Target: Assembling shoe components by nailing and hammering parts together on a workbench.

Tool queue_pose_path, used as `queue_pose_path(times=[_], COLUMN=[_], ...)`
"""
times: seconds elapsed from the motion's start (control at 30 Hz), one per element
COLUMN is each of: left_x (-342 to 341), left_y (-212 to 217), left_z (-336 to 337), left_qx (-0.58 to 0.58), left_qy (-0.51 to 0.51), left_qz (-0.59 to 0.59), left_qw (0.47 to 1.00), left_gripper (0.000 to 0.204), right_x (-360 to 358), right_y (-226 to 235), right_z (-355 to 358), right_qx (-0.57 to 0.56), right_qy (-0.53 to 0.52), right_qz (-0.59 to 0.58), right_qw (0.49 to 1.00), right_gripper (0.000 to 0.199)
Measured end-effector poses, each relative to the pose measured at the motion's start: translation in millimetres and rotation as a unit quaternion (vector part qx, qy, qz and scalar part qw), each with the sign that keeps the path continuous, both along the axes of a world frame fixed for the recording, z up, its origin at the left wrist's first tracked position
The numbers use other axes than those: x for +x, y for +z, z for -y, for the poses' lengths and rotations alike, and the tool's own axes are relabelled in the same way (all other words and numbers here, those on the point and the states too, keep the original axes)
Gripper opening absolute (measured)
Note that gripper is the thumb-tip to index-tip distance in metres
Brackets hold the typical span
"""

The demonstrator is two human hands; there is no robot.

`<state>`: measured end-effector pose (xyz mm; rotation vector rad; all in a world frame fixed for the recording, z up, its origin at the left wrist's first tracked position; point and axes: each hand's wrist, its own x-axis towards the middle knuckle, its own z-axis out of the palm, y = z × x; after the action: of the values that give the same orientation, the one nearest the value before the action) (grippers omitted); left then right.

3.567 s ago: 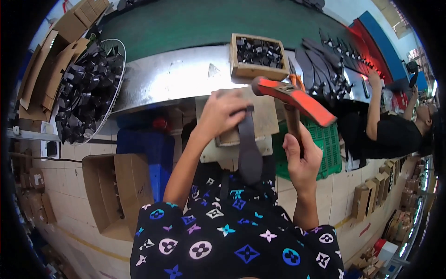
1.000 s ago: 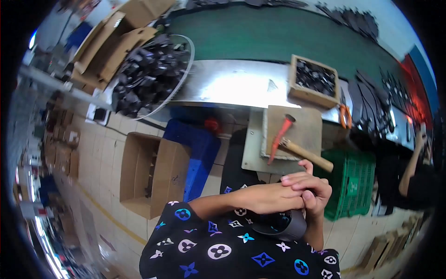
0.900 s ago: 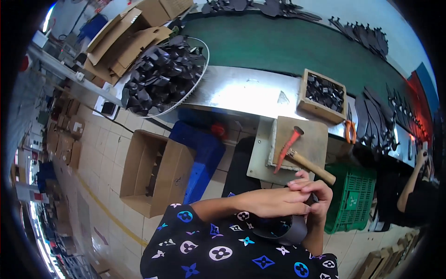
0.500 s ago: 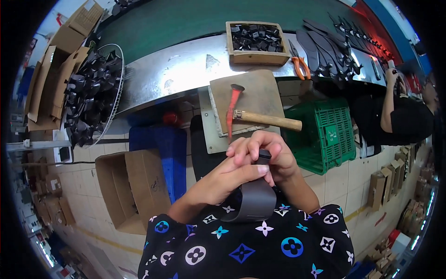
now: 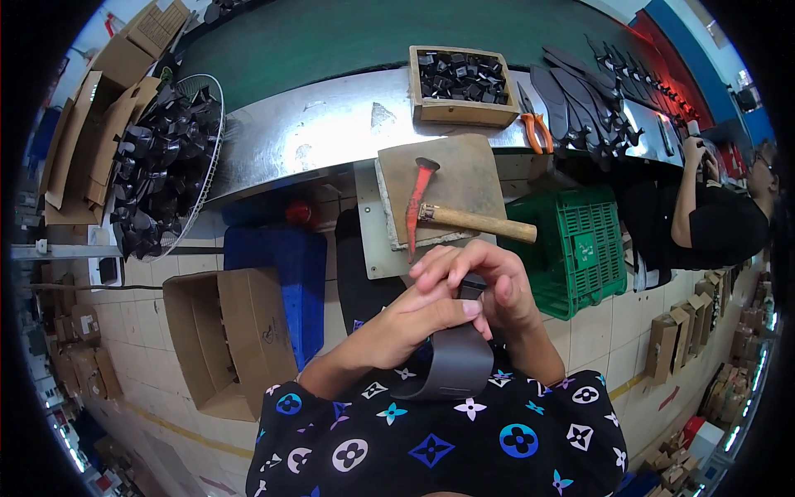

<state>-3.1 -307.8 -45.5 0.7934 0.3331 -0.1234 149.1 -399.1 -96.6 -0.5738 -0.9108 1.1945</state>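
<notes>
Left hand: our left hand [image 5: 418, 319] is curled across from the left, thumb and fingertips closed on the upper part of a grey strap [image 5: 451, 364], so it steadies the piece close to the chest where we can see it.
Right hand: our right hand [image 5: 497, 286] folds over the top of the same strap, fingers bent and pressed against the left, pinching the small dark end piece [image 5: 472, 288]; both hands are shut on the strap, neither is free.
Grey strap: it curves down from the fingers and bows over our patterned black shirt [image 5: 431, 439], hanging loose below the grip, which we judge leaves the top end free to be worked.
Hammer: a hammer [image 5: 447, 217] with a red head and a wooden handle lies flat on the stone slab [image 5: 464, 170] just ahead of the hands, set down within easy reach, handle toward our right.
Wooden box: a wooden box [image 5: 460, 83] of small dark parts sits on the metal ledge [image 5: 315, 137] beyond the slab, near orange-handled pliers [image 5: 537, 128].
Wire basket: at far left a round wire basket [image 5: 166, 166] is heaped with dark pieces, beside flattened cartons.
Below the ledge: an open cardboard box [image 5: 228, 335] and a green crate [image 5: 580, 248] flank our knees.
Co-worker: a person in black [image 5: 712, 224] works at the right end of the bench, hands on their own pieces.
</notes>
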Motion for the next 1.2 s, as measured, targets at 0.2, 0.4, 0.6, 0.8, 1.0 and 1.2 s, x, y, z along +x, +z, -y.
queue_pose_path(times=[0.2,0.4,0.6,0.8,1.0,1.2], left_x=[-1.5,1.4,2.9,-40.2,-140.3,-88.9], left_y=[2.2,-0.4,16.8,65.1,56.6,-4.7], left_z=[-2.0,-1.3,-43.4,-205.9,-369.2,-248.5], left_qx=[0.054,0.34,0.532,0.647,0.706,0.824], left_qy=[-0.019,-0.021,0.082,0.609,0.497,0.427], left_qz=[-0.001,0.148,0.095,-0.075,-0.421,-0.156], left_qw=[0.998,0.929,0.838,0.453,0.279,0.338], left_gripper=[0.033,0.038,0.036,0.034,0.051,0.028], right_x=[-1.3,-2.7,-3.8,38.0,80.9,89.1], right_y=[13.3,47.5,26.5,24.0,-71.0,-324.9], right_z=[1.8,13.4,11.9,69.2,139.0,270.3], right_qx=[-0.041,-0.038,-0.05,-0.085,-0.268,-0.57], right_qy=[-0.023,-0.168,-0.288,-0.405,-0.475,-0.46], right_qz=[0.004,0.341,0.311,0.327,0.25,0.137], right_qw=[0.999,0.924,0.905,0.85,0.8,0.667], right_gripper=[0.036,0.022,0.045,0.03,0.028,0.022])
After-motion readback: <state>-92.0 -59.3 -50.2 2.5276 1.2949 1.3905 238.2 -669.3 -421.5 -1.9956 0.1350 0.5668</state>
